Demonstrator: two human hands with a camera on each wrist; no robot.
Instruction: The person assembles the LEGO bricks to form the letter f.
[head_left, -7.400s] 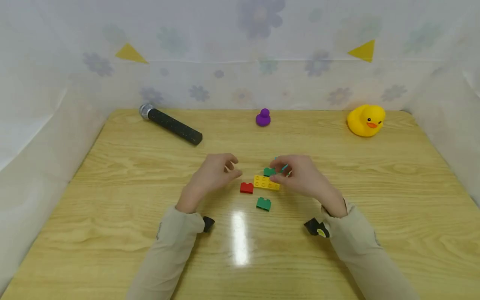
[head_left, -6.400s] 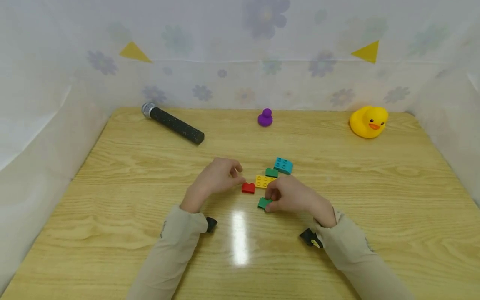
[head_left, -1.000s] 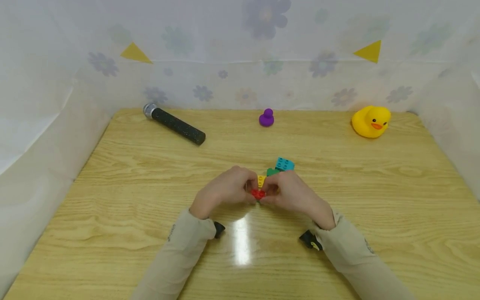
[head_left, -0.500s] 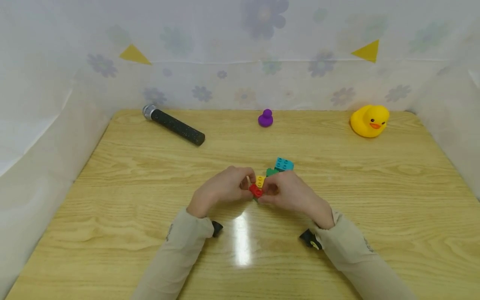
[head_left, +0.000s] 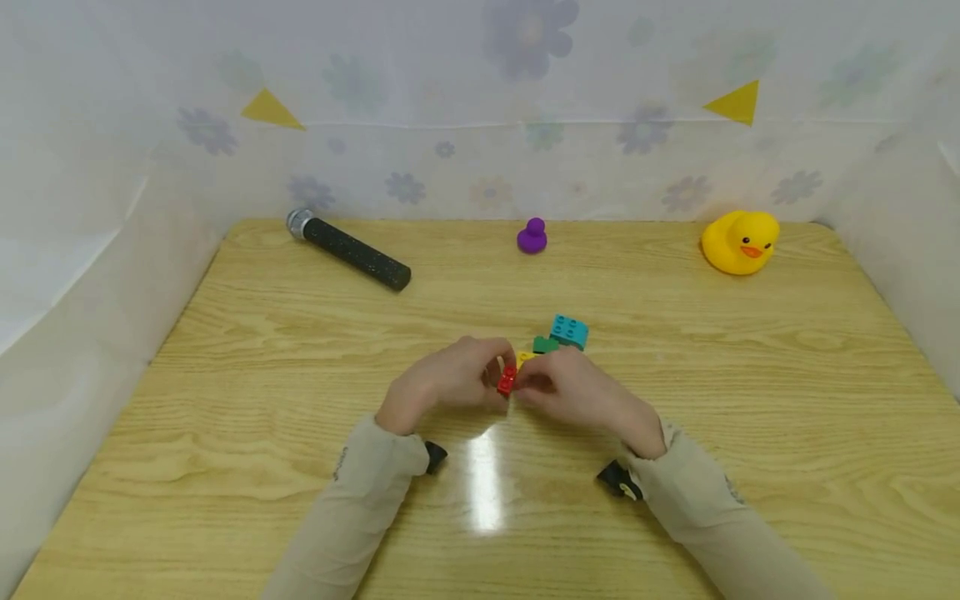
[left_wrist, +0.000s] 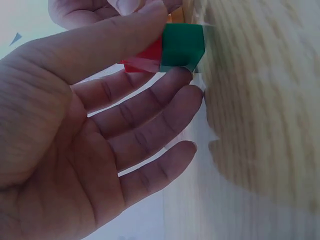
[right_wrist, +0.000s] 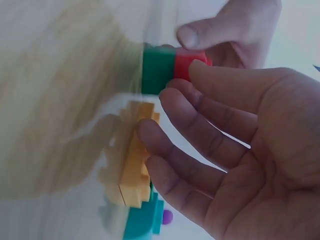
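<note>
A small red brick (head_left: 507, 380) sits on top of a green brick (right_wrist: 159, 70), the pair upright on the table. My left hand (head_left: 453, 375) pinches this stack, thumb on one side and fingertips on the other. From the opposite side my right hand (head_left: 581, 390) has its thumb and index fingertip on the stack's near corner. A yellow brick (right_wrist: 134, 167) lies flat just behind, partly covered by the right hand in the head view. Beyond it are another green brick (head_left: 545, 344) and a turquoise brick (head_left: 570, 332) with a rounded side.
Along the back of the wooden table (head_left: 225, 467) lie a black microphone (head_left: 352, 250), a small purple duck (head_left: 532, 237) and a larger yellow duck (head_left: 741, 242). White flower-patterned cloth (head_left: 450, 67) encloses the back and sides.
Earlier the red brick and the front green brick lay apart; now red sits on green between both hands. Over the last second the red brick has turned from crosswise to nearly lengthwise.
</note>
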